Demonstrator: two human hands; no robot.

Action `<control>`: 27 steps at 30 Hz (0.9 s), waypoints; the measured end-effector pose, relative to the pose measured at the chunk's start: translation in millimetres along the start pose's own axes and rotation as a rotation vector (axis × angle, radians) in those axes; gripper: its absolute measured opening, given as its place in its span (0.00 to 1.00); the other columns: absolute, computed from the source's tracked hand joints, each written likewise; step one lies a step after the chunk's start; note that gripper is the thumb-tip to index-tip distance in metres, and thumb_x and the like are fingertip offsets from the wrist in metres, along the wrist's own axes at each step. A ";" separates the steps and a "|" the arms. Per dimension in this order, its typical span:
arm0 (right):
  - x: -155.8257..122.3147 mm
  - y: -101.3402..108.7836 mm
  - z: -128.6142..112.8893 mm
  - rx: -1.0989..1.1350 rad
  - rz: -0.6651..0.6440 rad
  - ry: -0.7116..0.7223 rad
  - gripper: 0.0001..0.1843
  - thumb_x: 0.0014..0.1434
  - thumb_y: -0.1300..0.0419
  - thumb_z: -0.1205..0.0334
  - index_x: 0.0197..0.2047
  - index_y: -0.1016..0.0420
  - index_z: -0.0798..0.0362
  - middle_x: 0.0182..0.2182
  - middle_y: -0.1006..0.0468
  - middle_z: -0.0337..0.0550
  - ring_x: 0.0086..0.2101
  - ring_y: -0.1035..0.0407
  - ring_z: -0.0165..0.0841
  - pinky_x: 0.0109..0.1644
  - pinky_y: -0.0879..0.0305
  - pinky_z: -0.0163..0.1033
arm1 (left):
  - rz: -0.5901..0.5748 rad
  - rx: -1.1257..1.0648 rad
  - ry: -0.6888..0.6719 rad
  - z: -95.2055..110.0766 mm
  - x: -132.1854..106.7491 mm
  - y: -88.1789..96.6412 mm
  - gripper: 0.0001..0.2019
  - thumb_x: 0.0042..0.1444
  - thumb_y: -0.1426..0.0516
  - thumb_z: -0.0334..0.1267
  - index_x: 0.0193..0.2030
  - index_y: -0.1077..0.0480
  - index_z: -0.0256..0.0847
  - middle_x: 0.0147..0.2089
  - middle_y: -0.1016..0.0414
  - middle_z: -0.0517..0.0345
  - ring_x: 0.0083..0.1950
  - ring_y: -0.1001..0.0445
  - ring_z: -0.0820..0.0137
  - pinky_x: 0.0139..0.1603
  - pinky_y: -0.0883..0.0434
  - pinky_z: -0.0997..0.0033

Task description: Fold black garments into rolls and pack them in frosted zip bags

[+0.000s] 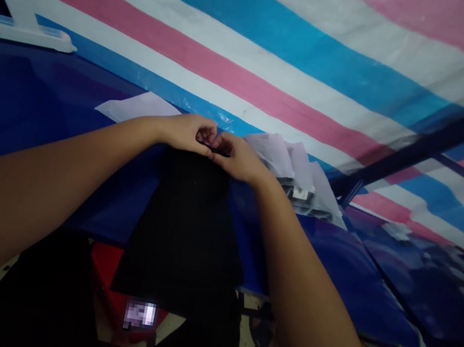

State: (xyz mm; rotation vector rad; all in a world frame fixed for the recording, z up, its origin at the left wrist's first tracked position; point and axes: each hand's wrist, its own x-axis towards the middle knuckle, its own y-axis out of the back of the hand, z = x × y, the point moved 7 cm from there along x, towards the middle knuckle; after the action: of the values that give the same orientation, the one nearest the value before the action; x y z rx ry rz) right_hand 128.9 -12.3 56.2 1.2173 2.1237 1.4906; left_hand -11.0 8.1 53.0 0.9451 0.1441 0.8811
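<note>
A black cloth (187, 225) lies across the near edge of the blue table (24, 101) and hangs down towards me. My left hand (188, 131) and my right hand (237, 158) meet at its far edge. Both have their fingers curled and pinched on the cloth's top edge, with knuckles almost touching. What lies between the fingertips is too dark to make out.
Clear plastic bags (295, 170) with dark items lie right of my hands. A white sheet (138, 107) lies at the left. A white power strip (19, 28) sits at the far left. A striped pink, white and blue tarp (281, 45) rises behind the table. A red stool (110, 277) stands below.
</note>
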 end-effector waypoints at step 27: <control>-5.9 4.2 -16.4 -0.149 0.003 0.032 0.15 0.52 0.41 0.76 0.40 0.31 0.47 0.38 0.22 0.39 0.39 0.28 0.39 0.44 0.35 0.43 | -0.219 0.139 0.075 -6.8 -12.3 19.9 0.28 0.46 0.40 0.35 0.57 0.19 0.47 0.53 0.17 0.55 0.54 0.23 0.60 0.54 0.31 0.66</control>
State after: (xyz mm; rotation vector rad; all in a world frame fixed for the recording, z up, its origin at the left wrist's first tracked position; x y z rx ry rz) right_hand 124.0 -26.8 65.5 1.1513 1.9908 1.6467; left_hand -34.1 9.2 60.8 1.0044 0.3703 0.7107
